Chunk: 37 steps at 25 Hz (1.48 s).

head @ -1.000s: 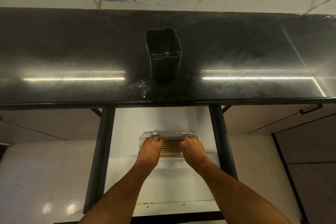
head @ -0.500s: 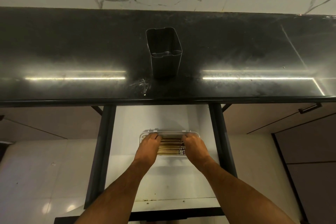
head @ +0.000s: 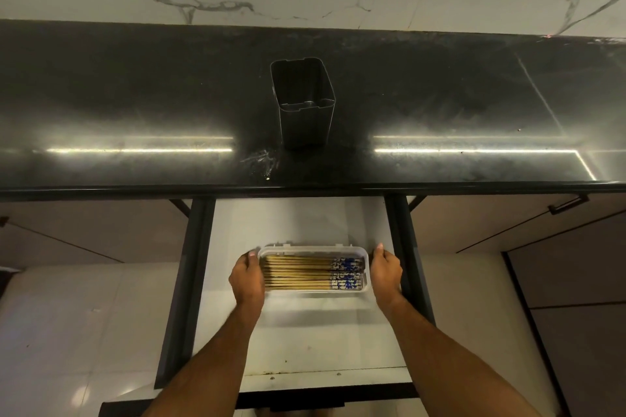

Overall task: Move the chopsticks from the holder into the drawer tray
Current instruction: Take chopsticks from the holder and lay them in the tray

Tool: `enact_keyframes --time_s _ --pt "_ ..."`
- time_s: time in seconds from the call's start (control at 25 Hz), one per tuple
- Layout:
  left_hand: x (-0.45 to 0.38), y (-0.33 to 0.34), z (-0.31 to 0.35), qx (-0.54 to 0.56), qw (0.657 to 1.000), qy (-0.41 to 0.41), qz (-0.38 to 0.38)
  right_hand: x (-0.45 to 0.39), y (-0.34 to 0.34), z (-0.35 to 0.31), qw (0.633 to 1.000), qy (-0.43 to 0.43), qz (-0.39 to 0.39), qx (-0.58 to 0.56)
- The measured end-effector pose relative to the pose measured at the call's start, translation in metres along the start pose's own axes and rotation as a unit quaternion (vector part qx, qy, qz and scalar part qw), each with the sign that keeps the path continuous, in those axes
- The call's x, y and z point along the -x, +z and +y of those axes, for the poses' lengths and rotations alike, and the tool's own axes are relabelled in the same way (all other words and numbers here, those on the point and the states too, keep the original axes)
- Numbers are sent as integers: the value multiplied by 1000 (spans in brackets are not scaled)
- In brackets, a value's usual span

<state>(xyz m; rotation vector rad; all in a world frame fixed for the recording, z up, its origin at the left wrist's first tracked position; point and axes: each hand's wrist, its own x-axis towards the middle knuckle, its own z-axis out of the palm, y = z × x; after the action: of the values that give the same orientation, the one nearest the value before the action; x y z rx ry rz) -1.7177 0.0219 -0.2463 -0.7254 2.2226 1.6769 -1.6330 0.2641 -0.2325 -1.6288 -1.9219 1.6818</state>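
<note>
Several wooden chopsticks (head: 298, 272) with blue-patterned ends lie side by side in a white tray (head: 311, 249) on the floor of the open drawer (head: 305, 332). My left hand (head: 247, 278) grips the tray's left end, thumb at the rim. My right hand (head: 386, 271) holds the right end, its fingers hidden beside the tray. The dark square holder (head: 305, 105) stands upright on the black countertop (head: 135, 95) above the drawer, with no chopsticks visible in it.
Dark drawer sides (head: 189, 281) run along both edges of the drawer, the right one close to my right hand. A cabinet handle (head: 569, 205) sits under the counter at right. A marble wall rises behind the counter. Pale floor tiles lie below at left.
Both hands have moved off the chopsticks and apart to the two ends of the tray. The chopsticks now show uncovered.
</note>
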Motion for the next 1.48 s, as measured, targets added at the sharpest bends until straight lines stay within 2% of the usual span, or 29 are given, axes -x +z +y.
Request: enact_keyframes --time_s 0.08,0.16,0.52,0.72,1.12,1.48 --pt "-1 3 -3 21 999 -23 -17 3 5 1 999 14 -23 -44" --pt "-1 5 -5 9 1000 -20 -2 4 8 3 998 12 -27 -54" --pt "3 5 -3 -70 997 36 28 7 7 4 996 -68 -34 36" --pt "7 9 -3 -66 997 34 27 7 8 3 994 -74 -11 84" --pt "9 16 2 -89 995 11 54 6 12 -3 993 -57 10 101" --pt "15 13 2 -97 994 39 20 5 8 -1 987 -82 -26 133"
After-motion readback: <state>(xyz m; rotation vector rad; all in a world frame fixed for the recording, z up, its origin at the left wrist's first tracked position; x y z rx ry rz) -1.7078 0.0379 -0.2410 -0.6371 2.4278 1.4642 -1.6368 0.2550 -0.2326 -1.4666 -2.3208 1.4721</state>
